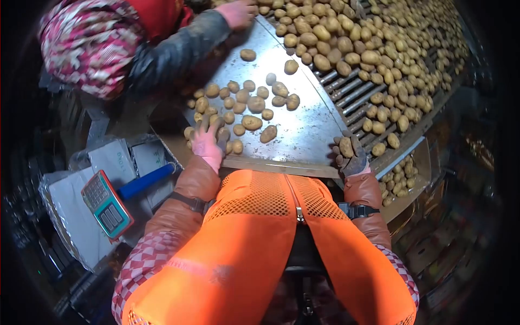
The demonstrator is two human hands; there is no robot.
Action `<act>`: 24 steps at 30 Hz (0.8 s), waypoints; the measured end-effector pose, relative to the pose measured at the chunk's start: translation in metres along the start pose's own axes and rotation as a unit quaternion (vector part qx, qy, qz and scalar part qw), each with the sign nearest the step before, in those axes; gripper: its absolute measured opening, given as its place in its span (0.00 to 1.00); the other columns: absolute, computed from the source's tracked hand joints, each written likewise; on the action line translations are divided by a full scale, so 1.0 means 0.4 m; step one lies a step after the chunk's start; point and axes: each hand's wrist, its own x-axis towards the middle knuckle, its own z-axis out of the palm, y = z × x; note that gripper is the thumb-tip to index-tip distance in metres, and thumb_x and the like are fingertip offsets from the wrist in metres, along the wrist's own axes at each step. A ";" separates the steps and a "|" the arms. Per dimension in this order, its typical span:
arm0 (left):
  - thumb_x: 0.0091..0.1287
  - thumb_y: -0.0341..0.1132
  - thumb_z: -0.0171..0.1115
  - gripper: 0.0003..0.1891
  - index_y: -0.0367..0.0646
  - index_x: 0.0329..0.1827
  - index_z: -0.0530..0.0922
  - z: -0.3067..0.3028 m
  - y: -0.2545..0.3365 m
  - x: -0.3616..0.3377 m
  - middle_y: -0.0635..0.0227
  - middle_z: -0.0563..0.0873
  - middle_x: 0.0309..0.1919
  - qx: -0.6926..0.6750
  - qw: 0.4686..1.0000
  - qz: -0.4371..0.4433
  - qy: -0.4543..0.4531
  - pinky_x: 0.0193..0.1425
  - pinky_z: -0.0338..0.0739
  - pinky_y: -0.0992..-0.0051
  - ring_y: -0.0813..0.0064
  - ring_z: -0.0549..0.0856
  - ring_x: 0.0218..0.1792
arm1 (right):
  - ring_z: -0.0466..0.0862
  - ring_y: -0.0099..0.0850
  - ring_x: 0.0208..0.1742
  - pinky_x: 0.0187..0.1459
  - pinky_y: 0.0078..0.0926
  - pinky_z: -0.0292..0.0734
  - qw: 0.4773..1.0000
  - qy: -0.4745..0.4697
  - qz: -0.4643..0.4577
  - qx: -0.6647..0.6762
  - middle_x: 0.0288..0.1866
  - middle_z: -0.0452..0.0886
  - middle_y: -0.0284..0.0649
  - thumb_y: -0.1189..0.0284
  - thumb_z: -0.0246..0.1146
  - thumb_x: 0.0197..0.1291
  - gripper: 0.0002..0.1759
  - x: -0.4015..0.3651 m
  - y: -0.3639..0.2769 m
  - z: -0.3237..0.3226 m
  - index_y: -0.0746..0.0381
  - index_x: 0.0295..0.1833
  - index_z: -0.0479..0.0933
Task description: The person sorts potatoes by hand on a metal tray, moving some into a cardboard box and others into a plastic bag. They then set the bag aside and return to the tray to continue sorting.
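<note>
My left hand [209, 138], in a pink glove with dirt-darkened fingers, reaches over the near left part of a metal sorting table [309, 127]. Its fingers are spread among potatoes, touching some at the table's left side. Loose potatoes [252, 122] lie in front of it on the metal. At the table's right corner, beside the roller conveyor, my right hand [355, 161] wears a dark, soiled glove. Its fingers curl around a single potato [345, 147].
Potatoes [368, 57] cover much of the roller conveyor [346, 95]. A co-worker's gloved hand [236, 14] reaches in at the top. Below the conveyor, a box [422, 179] holds potatoes. A scale display [108, 208] stands left, beside plastic-wrapped white boxes [76, 216].
</note>
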 end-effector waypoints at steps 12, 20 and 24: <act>0.63 0.38 0.69 0.19 0.57 0.58 0.83 0.019 -0.103 -0.059 0.64 0.78 0.65 -0.057 0.995 -0.086 -0.011 0.68 0.72 0.54 0.51 0.73 0.68 | 0.73 0.19 0.25 0.25 0.17 0.69 0.935 -0.026 -0.116 -0.334 0.34 0.79 0.31 0.70 0.65 0.69 0.24 0.215 -0.001 0.374 0.63 0.69 0.73; 0.60 0.28 0.59 0.20 0.49 0.58 0.82 0.004 0.002 0.119 0.62 0.84 0.57 -0.059 0.983 0.166 -0.041 0.57 0.79 0.60 0.56 0.83 0.57 | 0.80 0.48 0.64 0.66 0.34 0.75 0.616 -0.118 -0.269 -0.731 0.62 0.81 0.48 0.71 0.66 0.64 0.27 0.171 0.189 0.418 0.55 0.70 0.76; 0.66 0.30 0.56 0.17 0.49 0.57 0.80 0.033 0.067 0.203 0.60 0.84 0.56 0.035 0.977 0.124 -0.170 0.53 0.81 0.60 0.57 0.85 0.55 | 0.80 0.49 0.63 0.67 0.38 0.73 0.761 -0.015 -0.225 -0.608 0.59 0.82 0.48 0.69 0.71 0.60 0.26 0.165 0.185 0.332 0.57 0.65 0.79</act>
